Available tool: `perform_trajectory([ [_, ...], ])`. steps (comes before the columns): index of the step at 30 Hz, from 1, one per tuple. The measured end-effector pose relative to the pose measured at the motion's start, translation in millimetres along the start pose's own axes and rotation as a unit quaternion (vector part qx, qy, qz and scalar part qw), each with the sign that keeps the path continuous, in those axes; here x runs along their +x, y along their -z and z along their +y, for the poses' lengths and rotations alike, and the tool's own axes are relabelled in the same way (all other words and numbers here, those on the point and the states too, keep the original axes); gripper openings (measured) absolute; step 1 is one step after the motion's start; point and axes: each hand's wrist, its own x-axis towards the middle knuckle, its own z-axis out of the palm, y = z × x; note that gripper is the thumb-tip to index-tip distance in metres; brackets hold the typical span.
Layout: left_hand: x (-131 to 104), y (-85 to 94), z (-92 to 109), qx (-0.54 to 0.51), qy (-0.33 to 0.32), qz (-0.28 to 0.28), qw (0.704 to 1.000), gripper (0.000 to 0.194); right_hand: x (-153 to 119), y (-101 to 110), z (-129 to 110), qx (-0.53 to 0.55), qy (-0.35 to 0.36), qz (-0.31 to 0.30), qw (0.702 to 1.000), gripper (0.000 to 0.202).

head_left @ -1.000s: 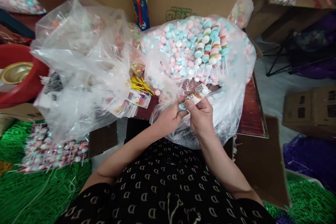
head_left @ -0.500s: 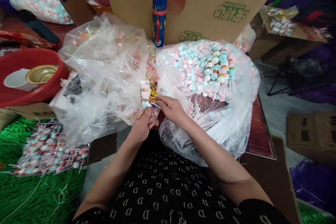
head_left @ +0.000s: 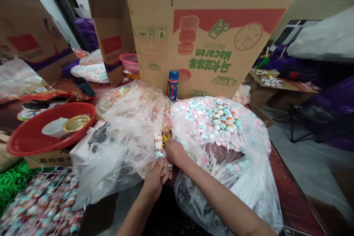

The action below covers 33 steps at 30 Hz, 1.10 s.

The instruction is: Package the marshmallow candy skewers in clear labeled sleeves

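Skewer [head_left: 158, 145], one, wrapped: centre of frame, lower end pinched by left hand [head_left: 156, 174]. Ties [head_left: 166, 137], yellow, bunch: just right of skewer; right hand [head_left: 176, 152] at them, fingers narrow, grip cannot be told.

A sweets-packing workshop, by its look: before a tall Macaron carton [head_left: 207, 57] lies a bag of pastel candies [head_left: 193, 118]; left of the carton, nearer, heaped candy sticks [head_left: 41, 204].

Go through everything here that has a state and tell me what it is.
Left hand: closed
Candy skewer: wrapped, held at its lower end
Right hand: at the yellow ties
Yellow ties: bunched, partly hidden
Blue flask: upright, lid on
Red basin: upright, bowls inside
Macaron carton: standing, print inverted
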Motion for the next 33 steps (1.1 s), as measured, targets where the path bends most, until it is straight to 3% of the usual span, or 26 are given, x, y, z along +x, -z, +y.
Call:
perform_trajectory([
  [14, -1, 1.0, -6, 0.006, -0.022, 0.009, 1.000, 0.067, -15, 12, 12, 0.030, -0.018, 0.044, 0.998, 0.030],
  [21, -1, -14.2, 12, 0.015, -0.023, -0.019, 0.999, 0.061, -20, 15, 28, 0.122, -0.073, 0.056, 0.988, 0.030],
  [26, 7, -18.8, 17, 0.009, -0.020, -0.016, 1.000, 0.057, -35, 17, 43, 0.193, -0.102, 0.101, 0.971, 0.029],
  [29, 15, -23.5, 12, 0.007, -0.009, -0.016, 1.000, 0.054, -50, 17, 52, 0.327, -0.096, 0.154, 0.927, 0.029],
  [33, 25, -36.4, 6, 0.013, 0.010, -0.028, 0.999, 0.053, -74, 18, 57, 0.518, -0.071, 0.224, 0.822, 0.028],
])
